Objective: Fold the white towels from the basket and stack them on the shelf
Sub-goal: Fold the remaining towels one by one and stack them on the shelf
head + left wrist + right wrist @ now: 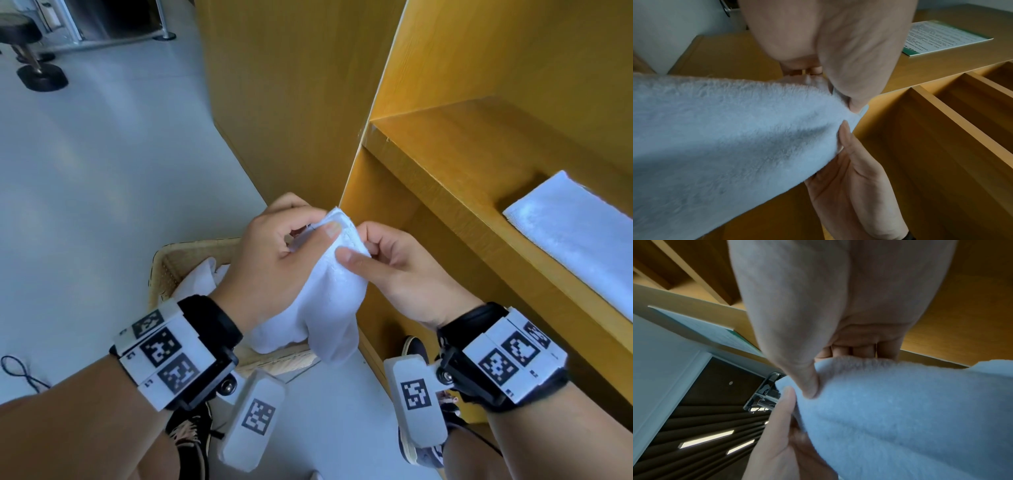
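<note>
Pinching the top edge of a white towel (329,291) between thumbs and curled fingers, the left hand (274,260) and right hand (404,270) hold it up in front of a yellow wooden shelf unit (445,192), the cloth hanging in a bunch over a woven basket (171,263) on the floor. Both hands sit close together at one corner of the towel, touching or nearly so. The step in hand looks like finding the hem to open the towel out; done well, each hand would likely work along the edge to a separate corner and keep the edge taut, so the cloth hangs flat before the first fold. More white cloth (202,277) lies in the basket, which suggests towels remain to be folded. One folded towel (568,219) already lies on the shelf board to the right, well apart from the hands. The upright side panel of the shelf stands just beside the right hand and may crowd a wide spread of the arms. A printed sheet (943,38) lies on a wooden surface in the left wrist view. A black stool base (41,77) stands on the grey floor far to the left.
</note>
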`<state>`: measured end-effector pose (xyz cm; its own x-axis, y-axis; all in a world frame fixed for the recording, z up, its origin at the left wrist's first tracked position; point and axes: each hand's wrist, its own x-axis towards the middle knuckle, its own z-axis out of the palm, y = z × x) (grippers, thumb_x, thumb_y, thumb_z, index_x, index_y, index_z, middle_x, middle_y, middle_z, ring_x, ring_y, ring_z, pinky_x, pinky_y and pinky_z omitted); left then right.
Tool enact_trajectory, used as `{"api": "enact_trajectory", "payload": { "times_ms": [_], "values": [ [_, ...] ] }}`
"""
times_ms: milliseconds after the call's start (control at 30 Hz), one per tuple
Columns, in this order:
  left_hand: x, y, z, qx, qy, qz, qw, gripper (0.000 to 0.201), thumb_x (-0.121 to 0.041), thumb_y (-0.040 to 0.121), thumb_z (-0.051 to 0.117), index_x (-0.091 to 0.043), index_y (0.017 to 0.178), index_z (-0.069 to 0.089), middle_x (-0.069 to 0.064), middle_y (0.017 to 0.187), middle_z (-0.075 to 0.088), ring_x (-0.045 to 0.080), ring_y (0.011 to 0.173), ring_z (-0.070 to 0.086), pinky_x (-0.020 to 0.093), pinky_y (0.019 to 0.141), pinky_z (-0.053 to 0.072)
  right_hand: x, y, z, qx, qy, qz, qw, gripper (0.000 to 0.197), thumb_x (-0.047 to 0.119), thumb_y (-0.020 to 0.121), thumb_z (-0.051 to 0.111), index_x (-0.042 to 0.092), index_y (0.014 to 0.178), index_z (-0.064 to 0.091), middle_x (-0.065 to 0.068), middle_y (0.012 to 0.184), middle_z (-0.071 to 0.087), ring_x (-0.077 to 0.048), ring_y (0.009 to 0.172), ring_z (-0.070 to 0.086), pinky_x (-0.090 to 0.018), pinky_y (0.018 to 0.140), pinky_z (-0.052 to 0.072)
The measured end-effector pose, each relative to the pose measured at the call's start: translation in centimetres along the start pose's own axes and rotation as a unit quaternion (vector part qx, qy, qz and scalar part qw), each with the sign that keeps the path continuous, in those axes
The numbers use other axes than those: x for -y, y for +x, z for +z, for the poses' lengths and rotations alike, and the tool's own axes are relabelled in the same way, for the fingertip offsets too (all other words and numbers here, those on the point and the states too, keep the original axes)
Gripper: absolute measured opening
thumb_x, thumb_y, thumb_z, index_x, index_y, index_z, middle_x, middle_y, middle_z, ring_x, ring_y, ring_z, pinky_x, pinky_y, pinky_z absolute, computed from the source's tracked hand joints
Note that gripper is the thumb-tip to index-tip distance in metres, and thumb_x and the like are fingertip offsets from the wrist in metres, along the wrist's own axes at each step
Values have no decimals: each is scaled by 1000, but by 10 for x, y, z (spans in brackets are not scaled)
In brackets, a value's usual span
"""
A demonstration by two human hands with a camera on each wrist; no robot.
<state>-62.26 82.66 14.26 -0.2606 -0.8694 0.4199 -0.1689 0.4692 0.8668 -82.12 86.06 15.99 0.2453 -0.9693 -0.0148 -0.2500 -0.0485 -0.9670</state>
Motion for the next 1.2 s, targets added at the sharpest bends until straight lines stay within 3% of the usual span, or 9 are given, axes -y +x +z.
{"api": "enact_trajectory", "payload": {
  "times_ms": [67, 200, 333, 467, 633, 733, 900, 1000, 1200],
  "values": [
    [2, -1, 0, -7, -7, -13, 1000, 17, -22, 100, 66, -13, 87, 74, 1, 86, 58, 7, 74, 53, 17, 70, 40, -2, 1, 4, -17, -19, -18, 1000, 30, 27, 104, 61, 20, 77, 53, 7, 71, 46, -13, 68, 40, -23, 61, 35],
    [9, -1, 2, -12, -82, -85, 993, 15, -21, 104, 60, -16, 94, 70, -4, 82, 63, 7, 74, 53, 19, 67, 43, -6, 0, 4, -75, -47, -54, 995, 23, 26, 108, 54, 21, 87, 60, 9, 77, 54, -9, 70, 48, -19, 63, 41],
    [17, -2, 2, 26, -128, -146, 981, 16, -18, 106, 54, -20, 97, 68, -5, 84, 65, 9, 74, 53, 27, 69, 43, -2, -1, -2, -107, -18, -66, 992, 18, 22, 110, 51, 17, 104, 67, -17, 96, 64, -17, 83, 58, -28, 71, 47],
    [18, 1, 1, 53, -189, -178, 964, 15, -13, 98, 56, -21, 105, 67, 25, 99, 70, 28, 85, 55, 45, 81, 43, 1, -1, -8, -133, 13, -74, 988, 23, 25, 107, 51, 10, 112, 68, -28, 109, 64, -42, 94, 61, -44, 83, 48],
    [19, 1, -6, 102, -191, -159, 963, 30, 14, 99, 56, -15, 101, 60, -2, 80, 72, 5, 62, 49, 17, 58, 41, 4, -2, -18, -150, 16, -86, 985, 25, 23, 108, 51, 5, 116, 67, -28, 115, 65, -49, 106, 60, -47, 88, 50],
    [16, -1, -4, 116, -192, -132, 966, 13, -2, 93, 69, -14, 98, 67, 0, 83, 74, 2, 67, 60, 12, 64, 46, 6, -4, -21, -158, 18, -87, 983, 25, 22, 108, 51, 3, 117, 65, -28, 117, 66, -51, 108, 60, -52, 89, 53],
    [17, -5, 5, 92, -191, -105, 972, 24, -29, 84, 81, -30, 105, 71, 2, 97, 76, 15, 78, 67, 31, 72, 55, 8, -5, -19, -165, 16, -87, 982, 25, 22, 107, 51, 4, 115, 66, -27, 113, 67, -42, 100, 64, -48, 87, 53],
    [17, -6, 9, 66, -167, -91, 979, 25, -33, 85, 81, -36, 106, 68, -3, 99, 75, 16, 74, 66, 43, 72, 53, 7, -5, -18, -163, -2, -87, 983, 22, 20, 108, 51, 6, 113, 67, -30, 109, 65, -44, 97, 61, -45, 84, 50],
    [13, -7, 12, 43, -155, -86, 983, 24, -31, 85, 81, -38, 104, 69, -3, 108, 73, 18, 84, 72, 42, 74, 54, 6, -4, -11, -153, -18, -94, 984, 20, 22, 107, 52, 11, 108, 69, -21, 103, 68, -32, 89, 63, -42, 78, 52]
  ]
}}
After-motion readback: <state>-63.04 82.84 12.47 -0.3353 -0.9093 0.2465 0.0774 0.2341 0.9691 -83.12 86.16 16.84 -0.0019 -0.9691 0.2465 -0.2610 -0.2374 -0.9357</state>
